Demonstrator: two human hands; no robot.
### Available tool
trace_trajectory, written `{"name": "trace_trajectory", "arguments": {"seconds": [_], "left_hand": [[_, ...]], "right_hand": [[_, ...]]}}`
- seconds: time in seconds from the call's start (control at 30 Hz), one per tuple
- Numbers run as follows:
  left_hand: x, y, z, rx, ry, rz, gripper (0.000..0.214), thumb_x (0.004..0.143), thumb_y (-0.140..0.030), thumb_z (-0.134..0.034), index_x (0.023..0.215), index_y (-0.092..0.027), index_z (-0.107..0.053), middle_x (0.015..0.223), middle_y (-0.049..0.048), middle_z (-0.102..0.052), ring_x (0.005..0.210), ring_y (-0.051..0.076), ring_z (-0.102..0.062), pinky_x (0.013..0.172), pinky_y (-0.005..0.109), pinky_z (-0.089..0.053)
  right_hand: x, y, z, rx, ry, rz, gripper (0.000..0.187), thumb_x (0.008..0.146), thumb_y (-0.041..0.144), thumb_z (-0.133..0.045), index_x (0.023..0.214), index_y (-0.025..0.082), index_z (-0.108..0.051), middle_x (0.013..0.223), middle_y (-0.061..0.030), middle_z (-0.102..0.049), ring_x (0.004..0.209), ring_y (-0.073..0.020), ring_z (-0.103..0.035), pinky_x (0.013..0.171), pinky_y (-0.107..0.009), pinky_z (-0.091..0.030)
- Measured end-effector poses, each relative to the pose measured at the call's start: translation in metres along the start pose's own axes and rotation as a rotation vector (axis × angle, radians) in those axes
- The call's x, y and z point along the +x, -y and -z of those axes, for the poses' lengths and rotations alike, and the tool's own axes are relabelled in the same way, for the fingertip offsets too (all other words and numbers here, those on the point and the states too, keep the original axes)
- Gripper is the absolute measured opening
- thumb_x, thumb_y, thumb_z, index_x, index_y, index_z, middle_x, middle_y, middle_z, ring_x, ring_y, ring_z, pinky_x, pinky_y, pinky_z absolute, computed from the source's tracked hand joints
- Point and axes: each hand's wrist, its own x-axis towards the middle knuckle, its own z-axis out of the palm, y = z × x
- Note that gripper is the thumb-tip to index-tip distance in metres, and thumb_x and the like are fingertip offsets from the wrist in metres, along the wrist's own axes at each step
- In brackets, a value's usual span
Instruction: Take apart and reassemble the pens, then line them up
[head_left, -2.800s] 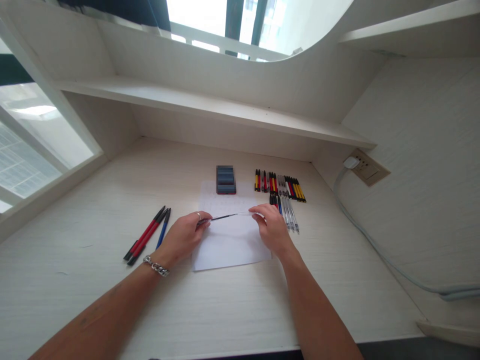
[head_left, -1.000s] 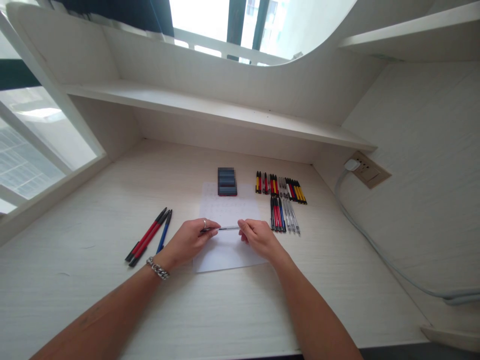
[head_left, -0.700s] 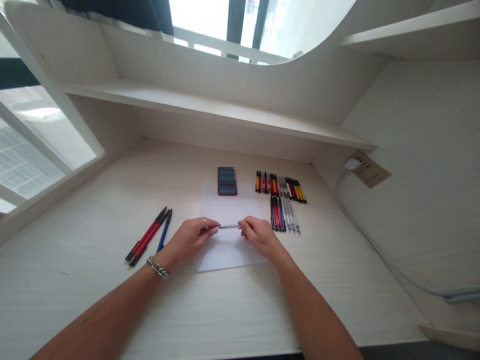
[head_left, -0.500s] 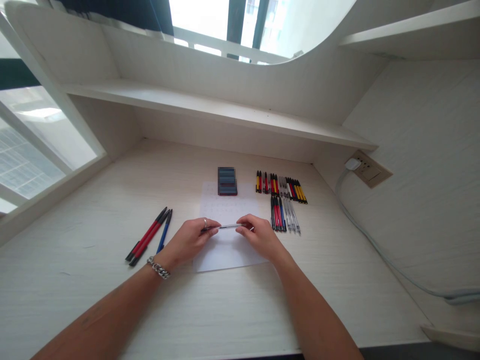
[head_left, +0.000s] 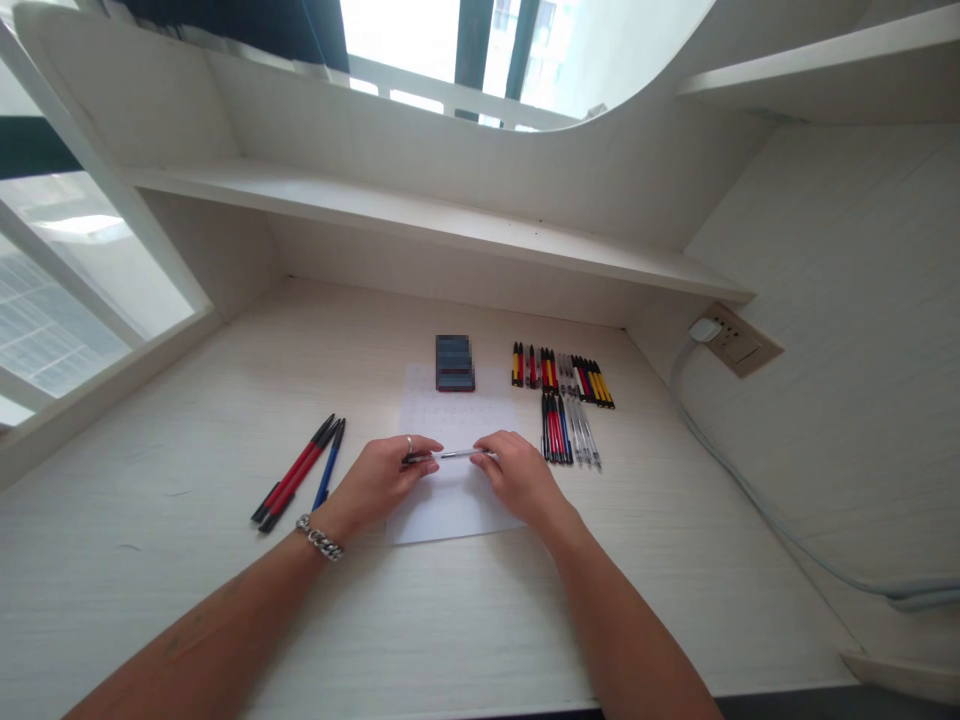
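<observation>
Pinching: left hand (head_left: 381,478) and right hand (head_left: 521,478), fingers (head_left: 495,439) clamped on opposite ends of a slim pen (head_left: 457,455).
Pen place: over the paper (head_left: 450,515), at centre.
Pen risk: uneven grip could drop it onto the bench (head_left: 435,630).

Head-height view, down onto desk (head_left: 450,625)
</observation>
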Motion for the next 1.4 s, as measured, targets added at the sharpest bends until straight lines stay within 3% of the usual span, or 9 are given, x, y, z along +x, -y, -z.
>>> {"name": "trace_trajectory", "arguments": {"seconds": [0.1,0.23,0.3,0.47,0.6,0.73,0.87,1.13,1.4], "left_hand": [[-0.002,-0.006,-0.007,-0.080,0.001,0.016,0.030,0.082,-0.031,-0.062,0.112,-0.024,-0.060,0.090,0.0014,-0.072,0.085,0.017,-0.067,0.080,0.029,-0.051],[-0.003,-0.014,-0.011,-0.178,0.035,0.017,0.031,0.081,-0.032,-0.064,0.109,-0.022,-0.055,0.091,0.0015,-0.073,0.085,0.018,-0.068,0.080,0.030,-0.052],[-0.002,-0.014,-0.009,-0.164,0.009,0.040,0.038,0.077,-0.037,-0.068,0.109,-0.021,-0.054,0.091,0.0028,-0.072,0.081,0.018,-0.067,0.075,0.030,-0.053],[0.002,-0.003,0.001,-0.052,-0.067,0.034,0.046,0.075,-0.046,-0.067,0.111,-0.021,-0.055,0.094,0.0050,-0.070,0.069,0.015,-0.064,0.067,0.029,-0.052],[0.002,0.002,0.003,0.013,-0.049,0.041,0.038,0.077,-0.049,-0.064,0.102,-0.020,-0.062,0.086,0.0031,-0.069,0.066,0.015,-0.062,0.065,0.028,-0.050],[0.001,0.003,0.003,0.060,-0.033,0.042,0.035,0.077,-0.050,-0.062,0.096,-0.021,-0.065,0.081,0.0018,-0.068,0.065,0.015,-0.061,0.065,0.028,-0.050],[0.001,0.003,0.006,0.091,-0.021,0.046,0.035,0.078,-0.051,-0.060,0.094,-0.021,-0.067,0.079,0.0016,-0.068,0.066,0.015,-0.061,0.064,0.027,-0.049],[0.002,0.011,0.009,0.100,-0.013,0.050,0.026,0.076,-0.036,-0.064,0.097,-0.021,-0.067,0.081,0.0019,-0.068,0.069,0.016,-0.061,0.069,0.030,-0.049],[0.005,0.024,0.012,0.209,-0.031,0.084,0.042,0.071,-0.034,-0.067,0.110,-0.022,-0.063,0.098,0.0066,-0.067,0.091,0.024,-0.061,0.082,0.037,-0.048]], "right_hand": [[-0.002,0.015,-0.008,-0.147,-0.028,0.125,0.039,0.084,0.025,-0.060,0.122,0.018,-0.053,0.109,-0.0116,-0.065,0.100,-0.0259,-0.056,0.088,-0.038,-0.038],[-0.005,0.031,-0.020,-0.189,0.072,0.140,0.049,0.087,0.013,-0.047,0.135,0.015,-0.039,0.091,-0.0120,-0.067,0.083,-0.0241,-0.059,0.074,-0.034,-0.041],[-0.005,0.030,-0.018,-0.111,0.081,0.108,0.046,0.086,0.009,-0.043,0.131,0.018,-0.044,0.090,-0.0101,-0.067,0.081,-0.0217,-0.059,0.070,-0.031,-0.041],[0.000,0.009,0.006,0.510,-0.079,-0.130,0.015,0.086,0.032,-0.053,0.094,0.020,-0.060,0.073,-0.0012,-0.060,0.065,-0.0138,-0.052,0.060,-0.025,-0.039],[0.008,-0.005,0.021,1.208,-0.224,-0.360,0.046,0.080,0.063,-0.048,0.065,0.019,-0.053,0.047,0.0062,-0.034,0.041,-0.0077,-0.028,0.042,-0.022,-0.024],[0.011,-0.013,0.027,1.556,-0.284,-0.454,0.052,0.080,0.062,-0.042,0.050,0.021,-0.039,0.040,0.0083,-0.018,0.036,-0.0072,-0.016,0.038,-0.022,-0.017],[0.009,-0.015,0.032,1.646,-0.288,-0.460,0.045,0.080,0.054,-0.041,0.050,0.021,-0.038,0.040,0.0084,-0.017,0.037,-0.0077,-0.012,0.037,-0.021,-0.017],[0.010,-0.015,0.032,1.685,-0.254,-0.459,0.056,0.079,0.068,-0.039,0.050,0.021,-0.039,0.039,0.0088,-0.018,0.036,-0.0069,-0.012,0.037,-0.021,-0.016],[0.009,-0.020,0.031,1.658,-0.262,-0.454,0.047,0.080,0.056,-0.040,0.050,0.021,-0.040,0.040,0.0085,-0.018,0.036,-0.0071,-0.012,0.037,-0.021,-0.016]]}}
